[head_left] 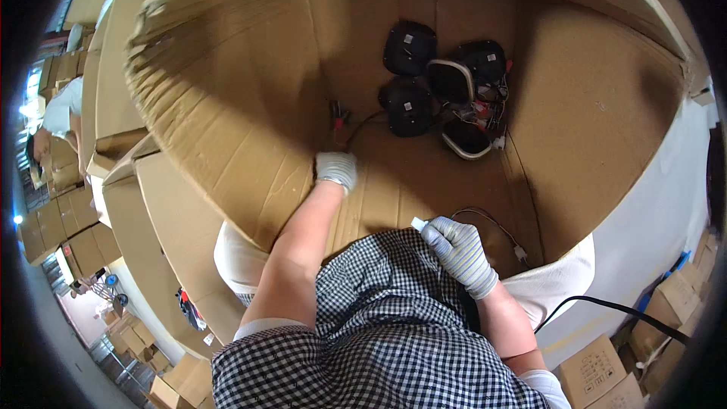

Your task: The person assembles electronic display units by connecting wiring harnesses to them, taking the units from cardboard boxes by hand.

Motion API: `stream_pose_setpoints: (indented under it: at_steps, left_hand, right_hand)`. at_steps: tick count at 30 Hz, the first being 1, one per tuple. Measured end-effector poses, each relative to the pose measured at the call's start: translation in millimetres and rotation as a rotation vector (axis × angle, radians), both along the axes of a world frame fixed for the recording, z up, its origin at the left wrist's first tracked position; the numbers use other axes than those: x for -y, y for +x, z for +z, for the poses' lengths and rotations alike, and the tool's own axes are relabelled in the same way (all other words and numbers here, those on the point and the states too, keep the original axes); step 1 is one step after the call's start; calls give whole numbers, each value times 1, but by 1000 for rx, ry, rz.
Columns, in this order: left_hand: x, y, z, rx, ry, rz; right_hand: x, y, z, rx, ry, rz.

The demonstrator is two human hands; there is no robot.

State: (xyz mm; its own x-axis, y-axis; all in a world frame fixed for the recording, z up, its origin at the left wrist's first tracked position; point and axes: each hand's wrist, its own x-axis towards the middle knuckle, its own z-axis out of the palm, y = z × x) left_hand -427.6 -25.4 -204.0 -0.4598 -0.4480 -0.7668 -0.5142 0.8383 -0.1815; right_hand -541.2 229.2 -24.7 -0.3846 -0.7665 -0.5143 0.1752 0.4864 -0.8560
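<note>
My right hand (460, 254), in a striped knit glove, is closed on a small white plug (419, 223) near the box's front edge. A thin cable (488, 216) runs from beside this hand to another white connector (520, 253). My left hand (335, 169), gloved too, reaches down inside the large cardboard box (606, 106). It is blurred and its fingers are hidden from view. Just beyond it lies a small dark piece with a red part (338, 120). Several black rounded units (410, 48), two of them pale-rimmed, lie deeper in the box with tangled wires (492, 102).
The box's tall curved wall (204, 83) rises at left and back. More cartons (174, 220) stand at the left, others (591, 371) at lower right. A black cable (621, 304) crosses outside on the right. Another person (60, 117) is at far left.
</note>
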Motion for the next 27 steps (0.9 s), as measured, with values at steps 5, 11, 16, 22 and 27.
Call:
stream_pose_setpoints:
  at_steps: [5, 11, 16, 22, 27]
  left_hand:
    - [-75, -13, 89, -83, 392, -158]
    - [-122, 47, 121, -407, 588, -150]
    - [-121, 76, 169, -1364, 511, 58]
    - [-168, 114, 207, -1245, 850, 344]
    - [-195, 122, 173, -1342, 1059, 458]
  right_hand:
    - [-8, 11, -14, -309, 48, 35]
    - [-26, 25, -22, -75, 2, -127]
    - [-47, 43, 1, 70, -215, -182]
    - [-64, 80, 60, -135, -208, -39]
    - [-73, 86, 64, -707, -241, 234]
